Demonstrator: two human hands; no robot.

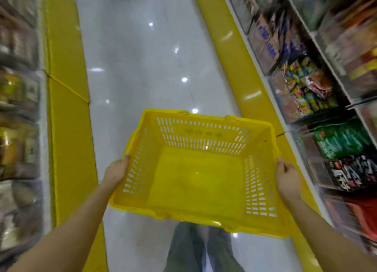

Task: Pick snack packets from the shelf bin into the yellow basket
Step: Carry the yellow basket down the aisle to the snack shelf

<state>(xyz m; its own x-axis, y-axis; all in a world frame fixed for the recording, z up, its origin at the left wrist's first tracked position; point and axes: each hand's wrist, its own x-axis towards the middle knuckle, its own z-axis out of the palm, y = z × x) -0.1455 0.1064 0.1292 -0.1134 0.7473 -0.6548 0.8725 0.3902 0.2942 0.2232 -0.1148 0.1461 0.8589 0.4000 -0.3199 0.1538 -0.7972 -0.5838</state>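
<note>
Fingers (126, 157) of our left hand (116, 171) curl over left rim of yellow basket (204, 138), gripping it; our right hand (288, 176) grips right rim same way. We hold basket above white aisle floor (142, 57). Snack packets (306, 88) lie in shelf bins (285, 110) at right, apart from basket.

Basket (195, 182): bright yellow all over; walls patterned with rows of small slots, the pale floor showing through.
Floor (132, 67): glossy pale grey-white, dotted with white light spots.
Shelf-base strips (65, 108): yellow, along both sides of the aisle.
Green packets (342, 141): dark green, pale lettering.
Black packets (350, 171): black with bold white markings.
Red packets (365, 216): red-orange, blurred.
Mixed packets (306, 88): busy yellow, red, green and blue print.
Trousers (183, 249): grey.
</note>
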